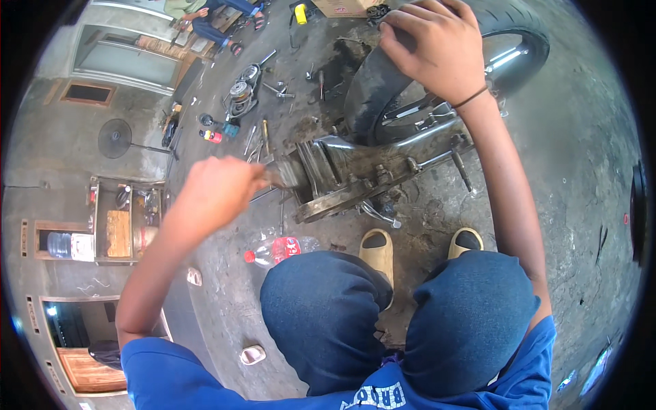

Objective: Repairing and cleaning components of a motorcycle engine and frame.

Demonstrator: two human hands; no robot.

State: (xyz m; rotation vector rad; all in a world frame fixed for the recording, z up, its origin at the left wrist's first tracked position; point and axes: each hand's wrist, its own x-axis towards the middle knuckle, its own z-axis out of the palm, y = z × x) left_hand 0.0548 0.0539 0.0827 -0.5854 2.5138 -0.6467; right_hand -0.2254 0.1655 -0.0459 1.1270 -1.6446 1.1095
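Note:
My left hand (217,191) is closed around a brush (277,176) whose bristle end touches the greasy metal engine casing (335,181) lying on the concrete floor. My right hand (437,48) rests flat on top of the black tyre (383,75) of the wheel attached to that casing, fingers spread over the tread. A thin band circles my right wrist. I am crouched, with my blue-trousered knees and tan sandals (378,249) just below the casing.
A plastic bottle with a red label (277,250) lies beside my left knee. Tools and engine parts (246,92) are scattered on the oily floor beyond the casing. A yellow can (301,14), a standing fan (115,138) and another seated person (219,20) are farther off.

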